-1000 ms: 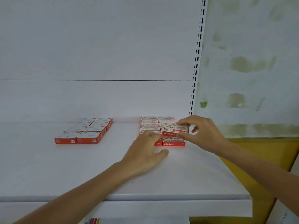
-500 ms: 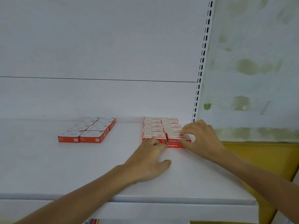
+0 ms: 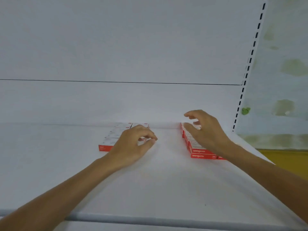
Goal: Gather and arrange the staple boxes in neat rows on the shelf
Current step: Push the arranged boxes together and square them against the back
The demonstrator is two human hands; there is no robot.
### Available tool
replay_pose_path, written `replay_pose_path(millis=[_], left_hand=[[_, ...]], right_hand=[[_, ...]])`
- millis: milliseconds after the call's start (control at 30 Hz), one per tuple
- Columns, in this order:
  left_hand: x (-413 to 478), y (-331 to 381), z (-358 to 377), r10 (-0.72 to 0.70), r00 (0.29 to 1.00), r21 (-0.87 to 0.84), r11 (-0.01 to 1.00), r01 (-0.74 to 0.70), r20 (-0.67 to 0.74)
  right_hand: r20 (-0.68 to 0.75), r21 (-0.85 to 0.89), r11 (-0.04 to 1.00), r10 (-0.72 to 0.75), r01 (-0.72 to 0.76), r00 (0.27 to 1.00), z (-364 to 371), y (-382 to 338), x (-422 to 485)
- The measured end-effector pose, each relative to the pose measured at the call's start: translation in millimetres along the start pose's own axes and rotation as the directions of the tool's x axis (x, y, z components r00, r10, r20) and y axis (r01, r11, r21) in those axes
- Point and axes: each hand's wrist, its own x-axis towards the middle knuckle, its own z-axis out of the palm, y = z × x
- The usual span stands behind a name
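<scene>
Light: soft, even and fairly bright across my white metal shelf [image 3: 166,189]; I cannot tell where it comes from.
Shadows: faint grey patches under my left hand [image 3: 131,145] and right hand [image 3: 208,130].
Blur: my fingers and the red-and-white staple boxes [image 3: 198,150] are smeared, and the lettering barely reads.
Edges: the slotted white upright [image 3: 249,59] leans and bows with wide-angle stretch.
Colour: a cool grey-blue cast over the white back panel [image 3: 116,47].

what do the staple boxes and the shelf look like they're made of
Staple boxes: probably thin printed cardboard, matte; sharp folded edges, red sides with white lettering, white labelled tops.
Shelf: likely painted or powder-coated metal, smooth satin white; its rolled front lip and faint sheen suggest so, though laminated board can't be ruled out.
</scene>
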Motion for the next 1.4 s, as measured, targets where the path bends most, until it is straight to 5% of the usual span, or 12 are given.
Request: replay_pose_path(millis=[133, 300, 467, 567, 700, 1000, 1400], left_hand=[[7, -55, -49, -0.121, 0.989, 0.078, 0.989, 0.127, -0.079], [20, -107, -73, -0.381, 0.923, 0.17, 0.914, 0.369, 0.047], [23, -126, -74, -0.423, 0.889, 0.089, 0.906, 0.413, 0.176], [29, -127, -68, -0.423, 0.879, 0.179, 0.903, 0.389, 0.22], [34, -135, -62, -0.394, 0.896, 0.255, 0.905, 0.34, 0.205], [34, -140, -65, -0.293, 0.933, 0.219, 0.944, 0.248, 0.207], [38, -143, -60, -0.329, 0.913, 0.247, 0.931, 0.271, 0.239]], right_hand=[[0.222, -0.031, 0.997, 0.069, -0.064, 0.972, 46, -36, 30], [0.282, -0.021, 0.964, 0.262, -0.267, 0.923, 90, -58, 51], [0.327, 0.037, 0.88, 0.438, -0.474, 0.838, 132, -58, 68], [0.272, 0.084, 0.844, 0.493, -0.53, 0.827, 148, -57, 74], [0.18, 0.073, 0.855, 0.496, -0.514, 0.85, 160, -52, 73], [0.225, 0.129, 0.885, 0.414, -0.448, 0.882, 154, -49, 70], [0.267, 0.13, 0.903, 0.366, -0.41, 0.892, 155, -46, 71]])
